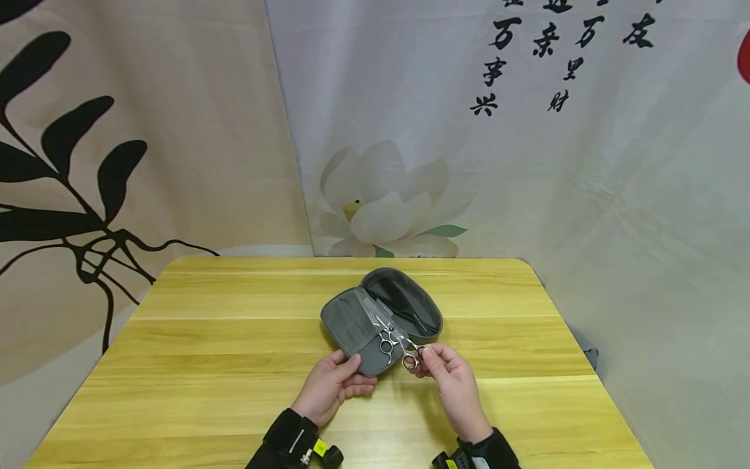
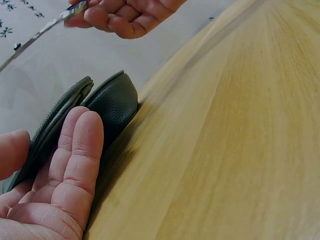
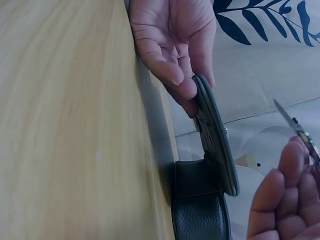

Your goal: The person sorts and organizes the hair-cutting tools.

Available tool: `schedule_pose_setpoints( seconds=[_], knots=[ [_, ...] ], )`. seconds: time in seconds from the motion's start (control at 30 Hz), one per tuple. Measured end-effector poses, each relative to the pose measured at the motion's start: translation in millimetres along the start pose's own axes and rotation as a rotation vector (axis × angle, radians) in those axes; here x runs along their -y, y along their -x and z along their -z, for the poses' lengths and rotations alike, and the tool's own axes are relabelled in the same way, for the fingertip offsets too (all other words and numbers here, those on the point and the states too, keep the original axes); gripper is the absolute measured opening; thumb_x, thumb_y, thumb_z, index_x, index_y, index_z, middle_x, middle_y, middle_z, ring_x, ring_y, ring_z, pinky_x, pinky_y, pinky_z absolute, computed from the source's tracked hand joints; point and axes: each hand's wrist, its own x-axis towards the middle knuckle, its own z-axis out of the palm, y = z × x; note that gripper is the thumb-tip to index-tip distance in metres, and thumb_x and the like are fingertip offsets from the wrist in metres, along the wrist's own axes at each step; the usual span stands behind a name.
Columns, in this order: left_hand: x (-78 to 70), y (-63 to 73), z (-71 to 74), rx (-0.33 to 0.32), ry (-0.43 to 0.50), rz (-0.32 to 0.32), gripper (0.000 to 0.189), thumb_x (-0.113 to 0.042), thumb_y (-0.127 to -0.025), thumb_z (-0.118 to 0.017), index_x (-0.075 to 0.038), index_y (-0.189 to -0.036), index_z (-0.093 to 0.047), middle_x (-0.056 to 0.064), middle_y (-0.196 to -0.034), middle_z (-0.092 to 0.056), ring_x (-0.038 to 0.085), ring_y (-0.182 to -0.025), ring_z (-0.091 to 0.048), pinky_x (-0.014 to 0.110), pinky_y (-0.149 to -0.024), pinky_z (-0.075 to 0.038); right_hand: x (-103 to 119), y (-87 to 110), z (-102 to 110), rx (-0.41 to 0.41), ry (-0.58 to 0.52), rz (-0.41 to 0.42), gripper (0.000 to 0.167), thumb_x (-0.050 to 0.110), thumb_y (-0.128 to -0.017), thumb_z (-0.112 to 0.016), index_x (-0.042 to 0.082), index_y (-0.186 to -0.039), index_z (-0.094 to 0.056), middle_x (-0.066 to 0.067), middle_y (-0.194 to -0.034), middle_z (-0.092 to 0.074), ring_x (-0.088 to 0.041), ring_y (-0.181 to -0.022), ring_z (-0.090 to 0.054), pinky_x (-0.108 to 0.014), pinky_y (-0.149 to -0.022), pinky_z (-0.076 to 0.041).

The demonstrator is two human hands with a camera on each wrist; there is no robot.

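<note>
An unzipped grey case [image 1: 346,319] lies spread at the middle of the table, its deeper half behind and to the right. My left hand [image 1: 334,384] holds the case's flatter half by the near edge, thumb on top and fingers underneath, tilting it up. By the finger rings, my right hand [image 1: 454,384] grips silver scissors [image 3: 302,134], whose blades point away over the case. The right wrist view shows these scissors raised apart from the flap. Other silver scissors [image 1: 383,335] lie on the flap, partly covered by its pocket.
The wooden table [image 1: 205,365] has its far edge against a printed cloth backdrop [image 1: 234,130]. Inside the deeper half of the case is a dark item [image 1: 404,303]. Each wrist wears a black strap with a camera.
</note>
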Motion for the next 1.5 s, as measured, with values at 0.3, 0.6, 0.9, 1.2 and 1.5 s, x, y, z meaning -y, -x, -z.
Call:
schedule_pose_setpoints(
  seconds=[0.3,0.6,0.9,1.2,1.5],
  knots=[
    [0.9,0.8,-1.5,-0.027,-0.019,0.004,0.041,-0.016,-0.112,-0.057,0.011,-0.142,-0.048,0.003,-0.099,-0.078,0.016,-0.092,-0.078,0.033,-0.088,-0.065,3.6,2.2,-0.3,-0.022,-0.016,-0.013,0.034,0.020,-0.112,-0.059,-0.014,-0.109,-0.060,0.004,-0.081,-0.076,-0.008,-0.076,-0.071,-0.025,-0.075,-0.057],
    [1.4,0.3,-1.6,-0.019,-0.024,-0.007,0.037,-0.016,-0.112,-0.057,0.008,-0.140,-0.052,0.004,-0.099,-0.077,0.016,-0.090,-0.078,0.033,-0.088,-0.065,3.8,3.5,2.5,-0.046,-0.033,-0.047,0.025,0.017,-0.110,-0.061,-0.008,-0.107,-0.063,0.006,-0.079,-0.071,-0.006,-0.073,-0.068,-0.025,-0.074,-0.059],
    [3.6,-0.2,-0.6,-0.016,-0.018,-0.012,0.032,-0.016,-0.112,-0.057,0.005,-0.137,-0.054,0.002,-0.100,-0.077,0.016,-0.091,-0.078,0.033,-0.088,-0.065,5.2,5.3,3.8,-0.065,-0.038,-0.067,0.019,0.016,-0.109,-0.061,-0.001,-0.102,-0.065,0.006,-0.080,-0.070,-0.006,-0.071,-0.067,-0.025,-0.072,-0.058],
    [3.3,0.8,-0.4,-0.015,-0.024,-0.016,0.035,-0.013,-0.112,-0.056,0.009,-0.140,-0.052,0.003,-0.100,-0.078,0.016,-0.091,-0.077,0.033,-0.088,-0.065,7.5,6.0,4.1,-0.076,-0.027,-0.086,0.018,0.015,-0.109,-0.061,-0.001,-0.101,-0.066,0.003,-0.082,-0.070,-0.007,-0.071,-0.068,-0.025,-0.072,-0.058],
    [2.2,-0.9,-0.5,-0.005,-0.027,-0.020,0.041,-0.010,-0.112,-0.054,0.013,-0.145,-0.047,0.003,-0.102,-0.078,0.016,-0.092,-0.077,0.033,-0.088,-0.065,7.7,6.1,3.8,-0.067,0.007,-0.064,0.023,0.014,-0.109,-0.061,-0.008,-0.103,-0.064,0.006,-0.081,-0.070,-0.007,-0.069,-0.067,-0.024,-0.071,-0.054]
  ],
)
